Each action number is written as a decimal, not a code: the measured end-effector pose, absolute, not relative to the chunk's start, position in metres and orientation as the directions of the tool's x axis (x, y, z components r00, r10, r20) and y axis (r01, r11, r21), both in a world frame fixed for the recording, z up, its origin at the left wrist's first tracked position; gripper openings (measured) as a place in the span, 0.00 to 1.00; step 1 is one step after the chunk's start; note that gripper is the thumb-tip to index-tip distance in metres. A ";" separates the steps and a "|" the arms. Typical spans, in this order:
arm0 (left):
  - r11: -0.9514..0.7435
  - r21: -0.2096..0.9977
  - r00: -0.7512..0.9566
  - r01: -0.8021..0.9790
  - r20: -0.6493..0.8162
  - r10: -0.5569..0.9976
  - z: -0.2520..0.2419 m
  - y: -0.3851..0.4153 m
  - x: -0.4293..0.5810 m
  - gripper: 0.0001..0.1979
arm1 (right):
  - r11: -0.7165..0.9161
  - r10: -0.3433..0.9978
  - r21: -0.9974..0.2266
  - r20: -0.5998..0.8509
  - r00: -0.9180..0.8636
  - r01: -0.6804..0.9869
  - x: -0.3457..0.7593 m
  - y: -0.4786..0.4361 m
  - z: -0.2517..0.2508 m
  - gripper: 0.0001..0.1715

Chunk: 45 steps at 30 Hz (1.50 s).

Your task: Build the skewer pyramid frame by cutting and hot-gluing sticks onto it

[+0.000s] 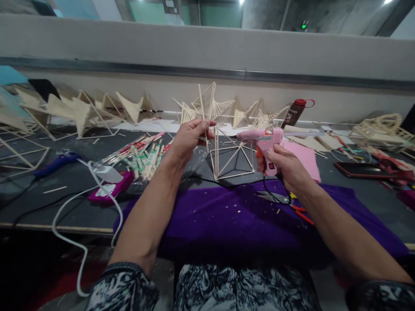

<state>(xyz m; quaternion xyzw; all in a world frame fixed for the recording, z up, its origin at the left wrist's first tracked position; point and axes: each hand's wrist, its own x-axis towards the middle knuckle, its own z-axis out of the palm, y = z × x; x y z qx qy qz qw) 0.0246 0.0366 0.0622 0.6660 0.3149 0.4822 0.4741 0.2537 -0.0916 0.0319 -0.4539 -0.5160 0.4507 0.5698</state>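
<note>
Between its thumb and fingers my left hand [193, 134] pinches a thin wooden stick [201, 100], held nearly upright. My right hand [288, 164] is wrapped round the handle of a pink glue gun [264, 139], whose dark nozzle points left toward my left hand, with a gap between. Below and between the hands stands a cube-like frame of wooden sticks [235, 176] with diagonal braces. My left fingers are close to its upper left corner; whether they touch it I cannot tell.
A purple cloth [207, 216] covers the table's front, with scissors [274, 197] on it. At left lie chopstick packets [145, 157], a magenta power strip [112, 188] with a white cable and a blue glue gun [56, 165]. Stick models [131, 108], a bottle [293, 113] and a phone [363, 169] stand or lie around.
</note>
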 end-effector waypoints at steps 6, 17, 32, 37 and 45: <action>-0.293 0.952 0.234 -0.087 0.306 0.923 0.036 0.044 0.030 0.16 | 0.220 0.973 -0.971 0.212 0.095 -0.090 0.247 -0.089 0.030 0.14; -0.343 0.936 0.089 0.080 0.336 0.938 0.032 0.095 0.049 0.09 | 0.342 0.922 -0.934 0.355 0.156 0.102 0.231 -0.059 0.019 0.14; -0.337 0.939 0.156 0.077 0.322 0.934 0.022 0.100 0.060 0.10 | 0.305 0.906 -0.908 0.370 0.204 0.288 0.211 -0.025 0.017 0.14; -0.316 0.945 0.170 0.086 0.299 0.939 0.021 0.102 0.061 0.10 | 0.309 0.901 -0.897 0.383 0.204 0.317 0.211 -0.017 0.016 0.15; -0.304 0.946 0.178 0.108 0.283 0.943 0.020 0.102 0.061 0.11 | 0.330 0.878 -0.861 0.431 0.210 0.386 0.211 -0.007 0.011 0.13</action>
